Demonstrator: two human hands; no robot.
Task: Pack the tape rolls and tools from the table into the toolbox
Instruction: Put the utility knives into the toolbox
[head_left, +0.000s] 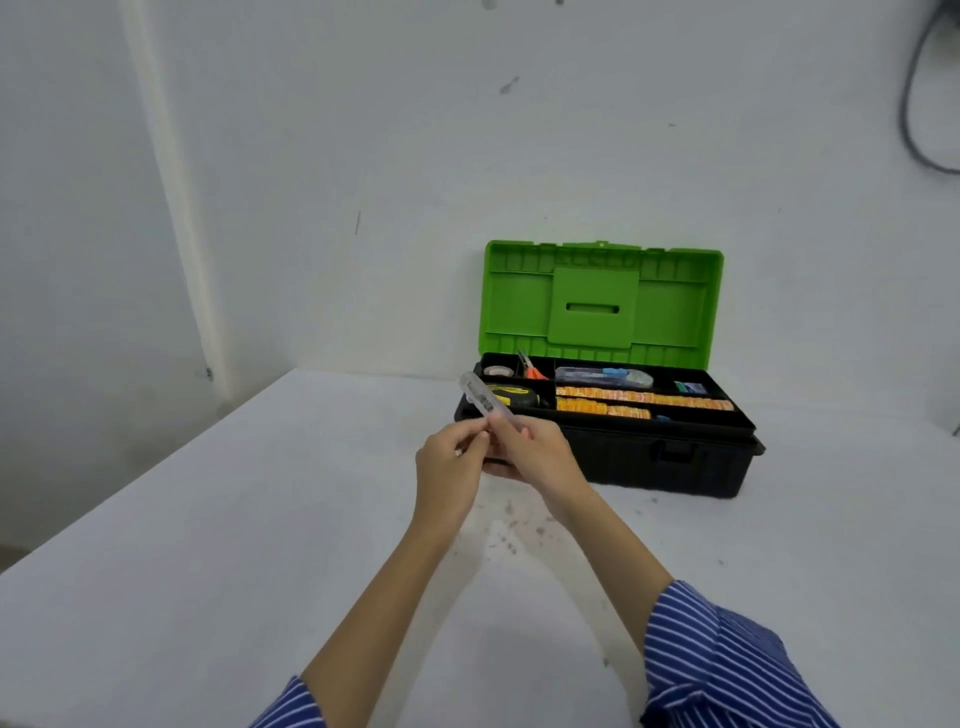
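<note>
We see the left hand (451, 462) and the right hand (530, 453) meeting above the white table (208, 571), just in front of the toolbox's near left corner. Both have their fingers curled around the lower end of a slim, clear tool (483, 402), the left pinching it from the side and the right wrapped round it from the other; its upper end slants up and to the left, overlapping the box's front rim in our view. What kind of tool it is we cannot tell, as it is blurred. Both forearms are bare, and blue-and-white striped sleeves (727, 670) show at the bottom edge. Behind the hands stands the toolbox (675, 462), black in the body, with its green lid (602, 301) swung open and upright against the white wall (363, 156). In its black upper tray we note a tape roll (497, 370) in the far left compartment, an orange-handled tool (532, 368) just beside it, a yellow-and-black tape measure (514, 394) in the near left compartment, a clear packet with a blue item (605, 376) along the back, and orange-and-yellow strips (644, 400) in the long middle compartment. Dark specks (511, 535) mark the table near the wrists. A dark cable (914, 104) hangs on the wall at upper right.
</note>
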